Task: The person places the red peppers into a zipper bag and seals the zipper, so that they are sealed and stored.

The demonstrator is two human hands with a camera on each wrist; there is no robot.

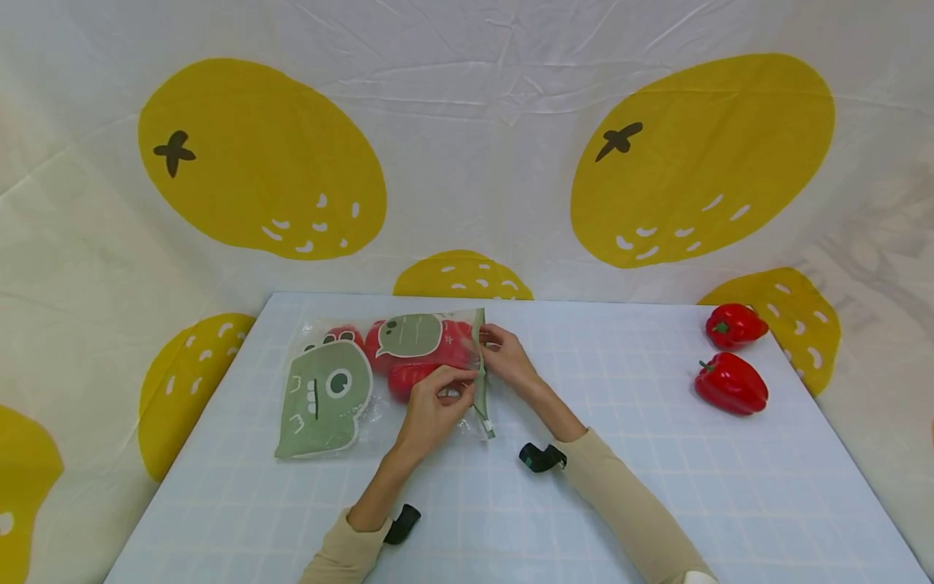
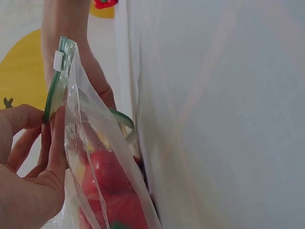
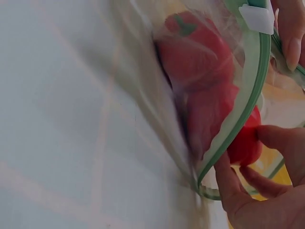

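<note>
A clear zip bag (image 1: 379, 381) with a green dinosaur print lies on the table, its green-edged mouth facing right. Several red bell peppers (image 2: 119, 210) show through the plastic. My left hand (image 1: 438, 410) pinches the near side of the bag's green zip edge (image 2: 50, 98) between thumb and fingers, holding the mouth apart. On the far side of the mouth, my right hand (image 1: 507, 357) has its thumb and fingers around the end of a red bell pepper (image 3: 248, 143) just inside the opening. A white slider (image 3: 257, 19) sits at one end of the zip.
Two more red bell peppers, one (image 1: 733, 326) behind the other (image 1: 732, 384), lie at the table's right edge. A pale blue checked cloth covers the table (image 1: 620, 365). Behind it hangs a white curtain (image 1: 474, 162) with large yellow fruit prints. Black wrist devices (image 1: 541, 457) are on both forearms.
</note>
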